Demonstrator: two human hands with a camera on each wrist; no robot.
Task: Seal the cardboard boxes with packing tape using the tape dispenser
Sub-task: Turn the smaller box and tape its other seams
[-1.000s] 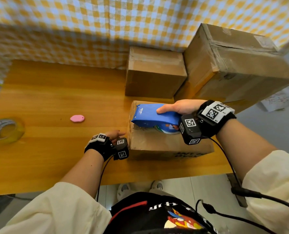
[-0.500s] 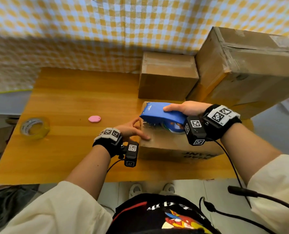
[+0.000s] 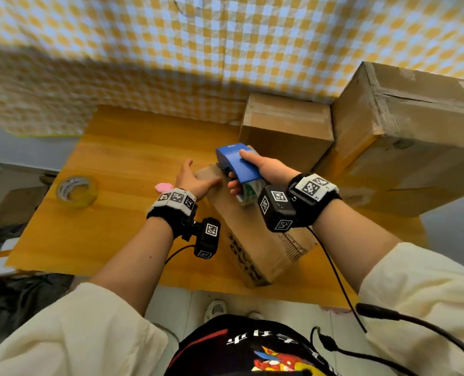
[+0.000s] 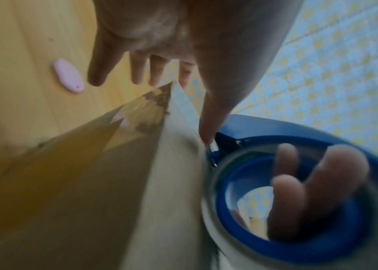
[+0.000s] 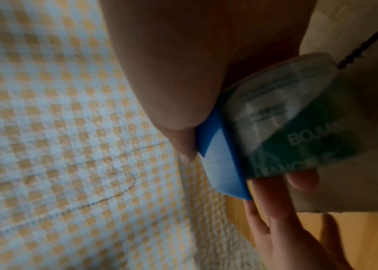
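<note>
A small brown cardboard box (image 3: 255,234) lies diagonally on the wooden table (image 3: 122,164), one end over the front edge. My right hand (image 3: 245,169) grips the blue tape dispenser (image 3: 235,162) at the box's far end, fingers curled through the clear tape roll (image 5: 287,118). My left hand (image 3: 201,176) rests flat on that same end with straight fingers. In the left wrist view the left thumb (image 4: 208,118) reaches to the dispenser's (image 4: 298,131) toothed blade on the box top (image 4: 171,182).
A medium box (image 3: 288,131) and a large box (image 3: 404,137) stand at the back right against a checked cloth. A yellowish tape roll (image 3: 77,191) lies at the table's left, and a small pink object (image 3: 162,186) by my left wrist.
The small box has turned from lying across to diagonal. My left hand moved from beside its left face onto its far end. The dispenser tilted up at that end.
</note>
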